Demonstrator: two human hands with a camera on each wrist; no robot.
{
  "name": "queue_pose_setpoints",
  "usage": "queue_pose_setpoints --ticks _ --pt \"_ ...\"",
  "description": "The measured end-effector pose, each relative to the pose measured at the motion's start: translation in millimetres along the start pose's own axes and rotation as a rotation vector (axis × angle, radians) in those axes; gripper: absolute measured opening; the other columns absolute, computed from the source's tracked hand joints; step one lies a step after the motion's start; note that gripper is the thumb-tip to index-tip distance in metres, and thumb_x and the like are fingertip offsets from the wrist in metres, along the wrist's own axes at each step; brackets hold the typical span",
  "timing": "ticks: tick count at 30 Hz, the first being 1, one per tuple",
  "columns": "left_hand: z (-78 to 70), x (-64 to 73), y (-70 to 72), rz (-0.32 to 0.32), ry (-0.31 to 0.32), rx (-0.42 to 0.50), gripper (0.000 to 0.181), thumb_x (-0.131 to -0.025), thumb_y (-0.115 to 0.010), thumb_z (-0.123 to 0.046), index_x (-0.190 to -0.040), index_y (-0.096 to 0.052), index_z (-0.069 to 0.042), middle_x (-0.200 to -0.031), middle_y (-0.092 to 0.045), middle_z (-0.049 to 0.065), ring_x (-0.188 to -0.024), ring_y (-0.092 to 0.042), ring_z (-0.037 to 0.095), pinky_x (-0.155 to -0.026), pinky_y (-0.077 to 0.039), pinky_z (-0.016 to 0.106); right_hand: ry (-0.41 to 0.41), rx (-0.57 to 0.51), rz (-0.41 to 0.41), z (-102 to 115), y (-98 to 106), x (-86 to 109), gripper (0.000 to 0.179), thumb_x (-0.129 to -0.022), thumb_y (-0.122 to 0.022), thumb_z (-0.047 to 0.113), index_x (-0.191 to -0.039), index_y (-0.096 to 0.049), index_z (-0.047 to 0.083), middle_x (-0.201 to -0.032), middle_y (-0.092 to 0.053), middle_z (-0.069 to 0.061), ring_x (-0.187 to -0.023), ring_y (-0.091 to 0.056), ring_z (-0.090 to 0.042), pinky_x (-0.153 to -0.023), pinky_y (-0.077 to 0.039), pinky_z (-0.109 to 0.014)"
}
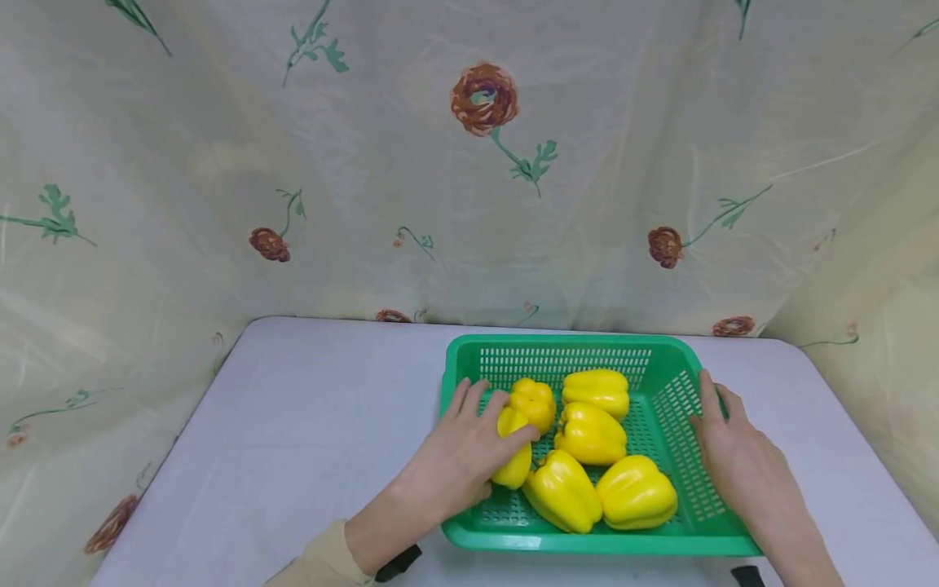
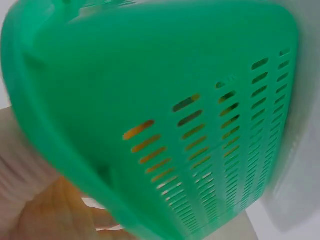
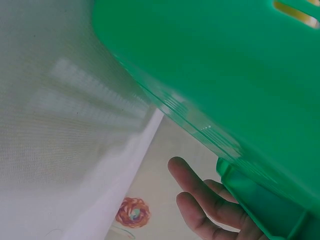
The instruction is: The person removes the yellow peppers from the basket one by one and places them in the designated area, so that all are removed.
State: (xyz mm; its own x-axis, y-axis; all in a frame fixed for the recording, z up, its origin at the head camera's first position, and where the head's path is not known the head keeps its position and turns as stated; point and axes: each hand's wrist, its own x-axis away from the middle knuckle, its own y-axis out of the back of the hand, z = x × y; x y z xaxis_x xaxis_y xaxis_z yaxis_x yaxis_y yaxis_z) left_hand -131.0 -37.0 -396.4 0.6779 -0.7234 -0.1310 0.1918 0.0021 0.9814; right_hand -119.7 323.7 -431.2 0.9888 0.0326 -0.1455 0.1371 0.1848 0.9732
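A green plastic basket (image 1: 587, 545) with slotted walls stands on the table, holding several yellow bell peppers. My left hand (image 1: 469, 444) reaches over its left rim and grips the leftmost bell pepper (image 1: 517, 465), thumb across the top. Part of that pepper is hidden under the fingers. Close beside it lie another pepper (image 1: 534, 403) and one lower down (image 1: 563, 493). At the opposite side my right hand (image 1: 744, 456) holds the basket's right rim, its thumb on the inner side. In the right wrist view, fingers (image 3: 200, 195) extend outside below the rim.
More bell peppers lie in the middle and right of the basket, one at the back (image 1: 596, 393) and one at the front right (image 1: 637, 493). A white cloth covers the table (image 1: 315, 424). Behind it hangs a flower-patterned curtain (image 1: 352, 163).
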Motion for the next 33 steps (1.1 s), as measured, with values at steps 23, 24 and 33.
queue_pose_setpoints --ticks 23,24,33 --pt "24.6 11.8 12.2 -0.236 0.12 -0.001 0.067 -0.073 -0.073 -0.057 -0.136 -0.068 -0.034 -0.139 -0.059 0.015 -0.116 -0.06 0.039 -0.106 -0.053 0.056 -0.011 -0.011 0.036 0 1 -0.9 0.078 -0.11 -0.057 0.012 -0.169 -0.008 -0.007 -0.15 -0.036 -0.051 -0.07 -0.068 -0.046 -0.059 -0.06 -0.06" --pt "25.0 11.5 11.8 -0.253 0.114 -0.001 0.066 -0.074 -0.072 -0.056 -0.135 -0.068 -0.031 -0.144 -0.06 0.013 -0.122 -0.061 0.04 -0.109 -0.052 0.059 -0.01 -0.012 0.037 0 2 -1.0 0.078 -0.11 -0.057 0.011 -0.169 -0.008 -0.006 -0.151 -0.036 -0.051 -0.07 -0.068 -0.046 -0.058 -0.06 -0.059" --pt "25.7 11.7 13.0 -0.236 0.076 0.016 0.061 -0.086 -0.071 -0.052 -0.143 -0.064 -0.031 -0.134 -0.07 0.006 -0.116 -0.068 0.033 -0.106 -0.059 0.05 -0.004 -0.013 0.023 -1 1 -0.4 0.078 -0.111 -0.056 0.011 -0.17 -0.008 -0.005 -0.151 -0.036 -0.05 -0.065 -0.067 -0.04 -0.054 -0.058 -0.056"
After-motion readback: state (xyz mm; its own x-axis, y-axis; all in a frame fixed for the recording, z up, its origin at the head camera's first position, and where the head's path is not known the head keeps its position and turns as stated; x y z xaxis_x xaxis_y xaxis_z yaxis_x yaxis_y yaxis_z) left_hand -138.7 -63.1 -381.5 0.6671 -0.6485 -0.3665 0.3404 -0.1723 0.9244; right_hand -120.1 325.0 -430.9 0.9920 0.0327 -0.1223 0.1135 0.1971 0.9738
